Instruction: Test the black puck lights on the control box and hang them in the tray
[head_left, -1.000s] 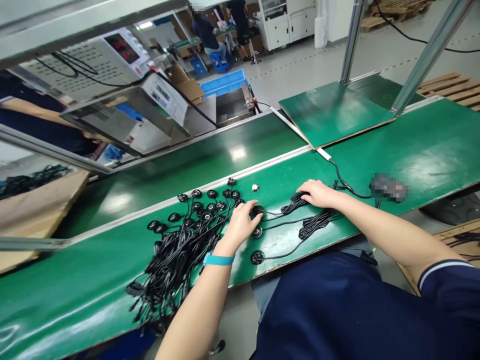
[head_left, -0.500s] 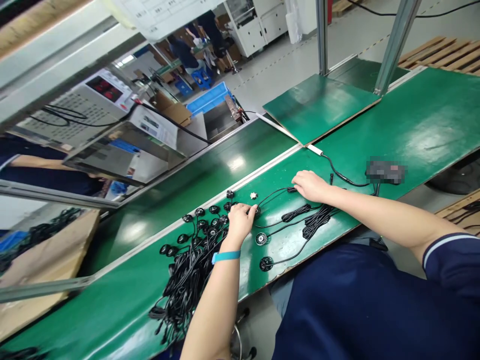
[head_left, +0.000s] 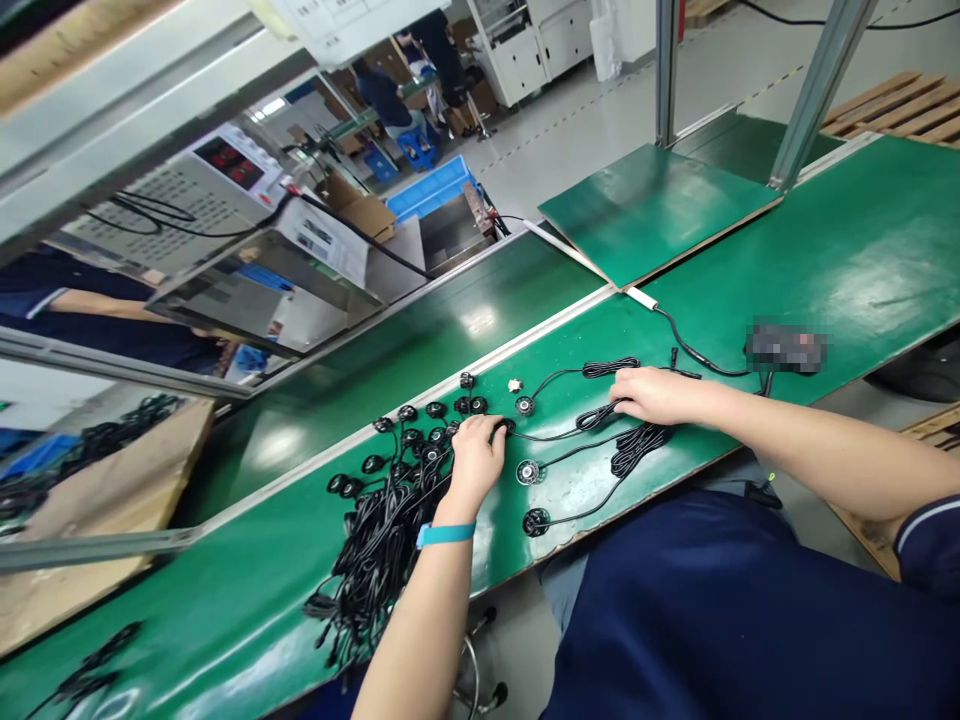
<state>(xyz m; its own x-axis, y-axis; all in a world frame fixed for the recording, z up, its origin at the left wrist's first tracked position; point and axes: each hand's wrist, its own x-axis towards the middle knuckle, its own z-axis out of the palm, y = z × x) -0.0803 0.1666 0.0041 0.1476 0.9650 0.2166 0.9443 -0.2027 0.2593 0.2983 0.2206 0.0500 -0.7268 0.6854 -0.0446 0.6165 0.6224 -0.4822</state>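
Observation:
A heap of black cables with round black pucks (head_left: 375,520) lies on the green bench (head_left: 825,250). My left hand (head_left: 476,450), with a blue wristband, is curled over one puck (head_left: 506,428) at the heap's right edge. My right hand (head_left: 649,393) is closed on a coiled cable bundle (head_left: 596,415) that runs to that puck. Another puck (head_left: 524,405) with its coil (head_left: 611,367) lies apart just behind. Two more pucks (head_left: 529,472) (head_left: 535,521) with a coiled cable bundle (head_left: 637,445) lie nearer me.
A small pale part (head_left: 514,384) sits by the dark conveyor belt (head_left: 420,330). Behind it are a raised green board (head_left: 652,210), a test instrument (head_left: 217,160) and a blue crate (head_left: 435,185). A blurred object (head_left: 786,347) lies right. A co-worker's arm (head_left: 90,310) is at left.
One puck and its coil were laid out toward the belt. My right hand came back onto another coiled bundle, and my left hand shifted onto the puck beside the heap.

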